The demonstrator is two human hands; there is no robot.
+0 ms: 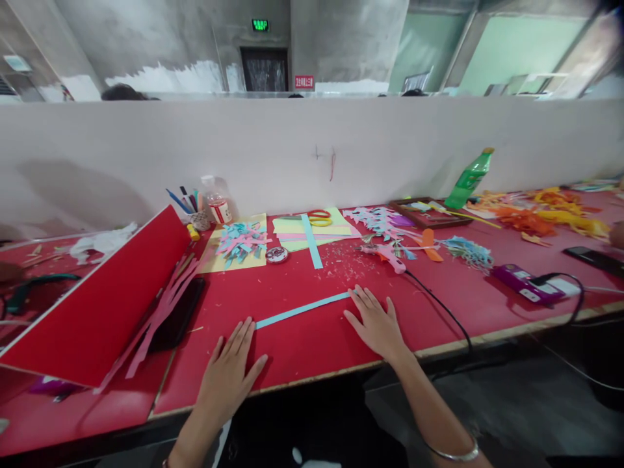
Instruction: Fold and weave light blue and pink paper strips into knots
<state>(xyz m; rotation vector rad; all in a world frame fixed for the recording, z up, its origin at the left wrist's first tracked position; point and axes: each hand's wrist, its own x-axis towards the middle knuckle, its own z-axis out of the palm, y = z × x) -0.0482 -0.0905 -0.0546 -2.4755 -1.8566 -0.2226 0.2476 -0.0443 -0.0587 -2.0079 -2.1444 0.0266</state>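
A narrow light-blue paper strip [302,310] lies slantwise across the red tabletop. Its left end is under the fingertips of my left hand [231,364], which rests flat with the thumb spread. My right hand [377,322] lies flat at the other end, fingers apart and tips on the strip. Beyond the strip, a wider light-blue paper piece [312,242] overlaps a stack of pastel paper sheets [287,242]. Scissors [319,218] with red and yellow handles lie on that stack. A pink glue gun [387,255] rests beyond my right hand, its black cord running toward the table edge.
A red board [107,305] leans at the left beside pink paper strips [166,305]. Fringed paper pieces [244,244], a round tin [277,255], a pen cup [198,219] and a clear bottle [217,201] stand farther back. A green bottle [470,179] and purple box [526,284] are at right.
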